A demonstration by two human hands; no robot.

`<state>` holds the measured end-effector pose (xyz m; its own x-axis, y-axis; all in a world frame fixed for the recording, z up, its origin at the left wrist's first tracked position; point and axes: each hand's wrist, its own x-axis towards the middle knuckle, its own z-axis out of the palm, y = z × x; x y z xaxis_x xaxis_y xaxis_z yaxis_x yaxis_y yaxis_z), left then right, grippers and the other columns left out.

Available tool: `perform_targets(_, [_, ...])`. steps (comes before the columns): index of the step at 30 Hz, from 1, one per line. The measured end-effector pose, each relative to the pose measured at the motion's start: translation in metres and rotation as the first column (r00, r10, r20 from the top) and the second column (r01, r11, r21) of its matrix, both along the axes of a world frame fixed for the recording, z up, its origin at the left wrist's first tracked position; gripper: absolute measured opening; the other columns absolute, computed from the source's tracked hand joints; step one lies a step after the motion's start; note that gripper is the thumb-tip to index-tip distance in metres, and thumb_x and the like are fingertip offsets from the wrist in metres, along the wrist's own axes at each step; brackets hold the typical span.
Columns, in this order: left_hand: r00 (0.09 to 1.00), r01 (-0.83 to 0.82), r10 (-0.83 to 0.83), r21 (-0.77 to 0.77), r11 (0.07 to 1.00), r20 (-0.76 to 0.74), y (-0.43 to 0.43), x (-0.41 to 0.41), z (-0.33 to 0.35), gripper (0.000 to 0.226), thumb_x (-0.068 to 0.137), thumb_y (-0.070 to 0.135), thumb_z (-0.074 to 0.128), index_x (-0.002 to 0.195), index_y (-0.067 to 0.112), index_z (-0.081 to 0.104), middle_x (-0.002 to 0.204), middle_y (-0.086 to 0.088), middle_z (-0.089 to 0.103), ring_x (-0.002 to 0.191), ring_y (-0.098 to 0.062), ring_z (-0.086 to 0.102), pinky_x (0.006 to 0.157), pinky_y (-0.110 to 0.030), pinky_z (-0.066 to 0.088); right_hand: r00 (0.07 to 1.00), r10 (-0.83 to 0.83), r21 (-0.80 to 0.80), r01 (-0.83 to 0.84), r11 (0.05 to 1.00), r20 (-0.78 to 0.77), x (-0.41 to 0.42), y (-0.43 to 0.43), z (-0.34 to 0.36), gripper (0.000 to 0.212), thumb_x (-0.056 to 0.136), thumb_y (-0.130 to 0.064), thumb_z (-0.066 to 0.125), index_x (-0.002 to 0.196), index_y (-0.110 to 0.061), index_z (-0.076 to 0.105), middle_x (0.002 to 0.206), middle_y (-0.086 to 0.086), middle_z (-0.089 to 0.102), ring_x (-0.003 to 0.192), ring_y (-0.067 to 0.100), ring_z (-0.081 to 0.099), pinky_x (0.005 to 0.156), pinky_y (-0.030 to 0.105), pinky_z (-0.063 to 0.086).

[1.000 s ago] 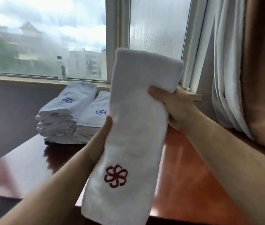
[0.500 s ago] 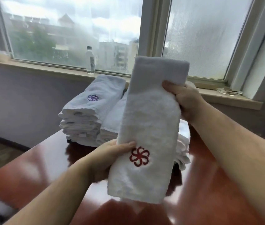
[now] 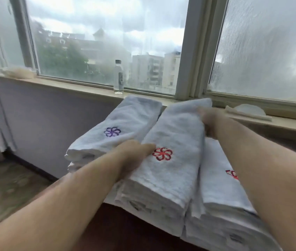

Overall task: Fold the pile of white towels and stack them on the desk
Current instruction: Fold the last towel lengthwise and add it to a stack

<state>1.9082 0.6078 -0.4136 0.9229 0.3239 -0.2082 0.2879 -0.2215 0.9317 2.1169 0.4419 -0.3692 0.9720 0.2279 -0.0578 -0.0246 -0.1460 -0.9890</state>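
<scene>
A folded white towel with a red flower (image 3: 178, 142) lies on top of the middle stack of folded towels (image 3: 154, 200) on the dark wooden desk (image 3: 125, 227). My left hand (image 3: 134, 154) holds its near left edge, thumb on top beside the flower. My right hand (image 3: 209, 122), blurred, grips its far right edge. To the left stands a stack topped by a towel with a purple flower (image 3: 125, 124). A third stack (image 3: 219, 196) on the right is partly hidden by my right forearm.
A window sill (image 3: 82, 87) runs behind the desk, with a clear water bottle (image 3: 118, 77) standing on it and small glass items (image 3: 248, 110) at the right. The floor (image 3: 7, 187) lies to the left of the desk.
Both hands carried the red-flower towel forward and down from upright in the air onto the middle stack. The view moved closer to the stacks.
</scene>
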Motion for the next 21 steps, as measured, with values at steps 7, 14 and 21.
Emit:
perform_targets(7, [0.992,-0.12,0.093,0.431,0.894,0.082,-0.003,0.021,-0.017,0.053,0.093,0.059,0.053,0.124,0.018,0.065,0.123,-0.001,0.067,0.115,-0.023,0.059,0.102,-0.036,0.042,0.988,-0.129,-0.132,0.139,0.982,0.08,0.039,-0.007,-0.047,0.038,0.093,-0.034,0.066,0.113,-0.001,0.068,0.086,0.004,0.068,0.091,0.026,0.067,0.09,0.042,0.058])
perform_targets(14, [0.962,-0.253,0.123,0.618,0.744,0.245,-0.013,0.015,0.007,0.055,0.092,0.056,0.061,0.137,0.029,0.045,0.124,-0.002,0.06,0.097,-0.016,0.049,0.081,-0.029,0.035,0.948,-0.211,-0.238,0.267,0.934,0.239,0.045,0.006,-0.029,0.054,0.103,-0.045,0.051,0.127,0.002,0.061,0.127,0.02,0.064,0.119,0.038,0.06,0.103,0.041,0.048])
perform_targets(21, [0.915,-0.244,-0.159,0.821,0.517,0.372,-0.025,0.012,-0.001,0.06,0.095,0.052,0.05,0.149,0.035,0.027,0.145,0.006,0.042,0.135,-0.017,0.04,0.099,-0.031,0.034,0.711,-0.146,-0.431,0.562,0.706,0.688,0.032,0.015,-0.026,0.042,0.096,-0.034,0.053,0.129,-0.008,0.056,0.133,0.019,0.051,0.124,0.038,0.049,0.101,0.044,0.042])
